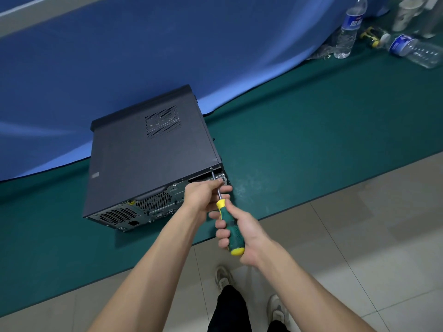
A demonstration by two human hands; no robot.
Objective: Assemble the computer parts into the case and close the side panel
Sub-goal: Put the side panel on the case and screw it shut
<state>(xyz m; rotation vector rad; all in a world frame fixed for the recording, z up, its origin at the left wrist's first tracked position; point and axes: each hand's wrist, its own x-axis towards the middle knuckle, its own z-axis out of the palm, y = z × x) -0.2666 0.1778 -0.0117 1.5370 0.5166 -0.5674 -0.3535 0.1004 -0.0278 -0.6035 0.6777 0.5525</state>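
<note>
Head view. Right hand (242,232): fingers wrapped tight round the green/yellow handle of the screwdriver (229,226), thumb side up. Shaft runs up and left; tip sits at the rear top-right corner of the computer case (148,161), approx. at the panel edge. Whether a screw is under the tip cannot be told.

Left hand (203,196): fingers curled, fingertips (221,180) pinching the metal shaft just below the tip; hand lies against the rear face of the case, beside the expansion-slot area.

Case: dark grey, lying on its side on the desk (311,130), side panel (134,149) on top and seated, vent grille toward the far end. Rear face w/ fan grille, PSU grille and ports points toward the person.

Desk: covered w/ green mat; case sits near the front edge. Blue cloth (143,56) drapes behind the case and onto the mat. Far right corner: one water bottle (348,29) upright, a second bottle (414,50) on its side, a small yellow/black item between them (type unclear).

Floor (359,236): pale tiles. Person's dark trousers and light shoes visible below.
</note>
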